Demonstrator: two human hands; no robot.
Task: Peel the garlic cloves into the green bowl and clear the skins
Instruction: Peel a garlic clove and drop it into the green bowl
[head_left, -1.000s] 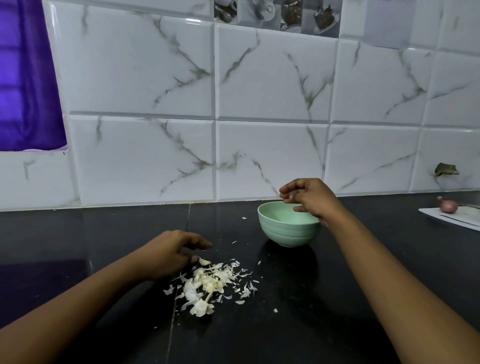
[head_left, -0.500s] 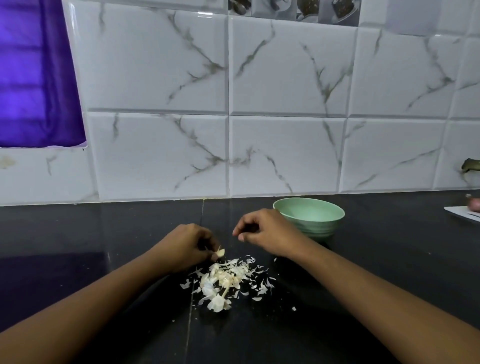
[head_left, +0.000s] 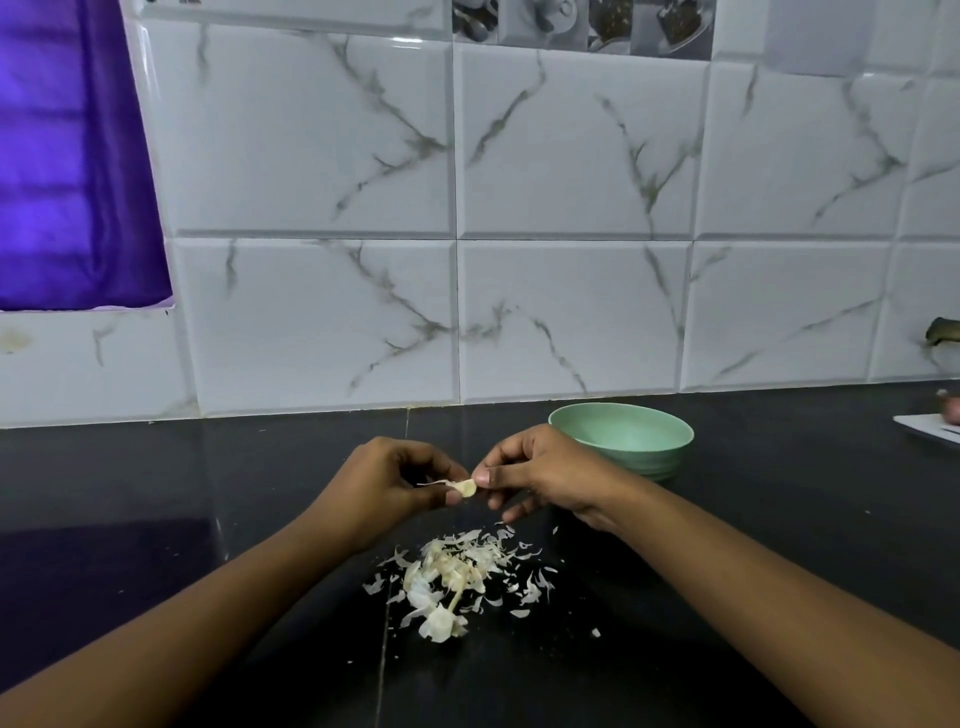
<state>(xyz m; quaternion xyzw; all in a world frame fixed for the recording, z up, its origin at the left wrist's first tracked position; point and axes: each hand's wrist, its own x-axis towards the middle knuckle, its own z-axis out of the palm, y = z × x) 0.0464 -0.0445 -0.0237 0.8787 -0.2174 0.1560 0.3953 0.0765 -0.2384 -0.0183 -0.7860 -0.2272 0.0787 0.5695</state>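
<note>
The left hand (head_left: 387, 483) and the right hand (head_left: 540, 473) both pinched the small pale garlic clove (head_left: 466, 487), which lay sideways above the heap of white papery skins (head_left: 457, 574), with the round green bowl (head_left: 652, 462) just behind the right hand.

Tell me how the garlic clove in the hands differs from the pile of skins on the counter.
The garlic clove is pinched in the air between the left hand and right hand; the pile of skins lies on the black counter below. The garlic clove is one small yellowish piece; the pile of skins is many thin white flakes, spread out. Both are pale, and both are outside the green bowl.
</note>
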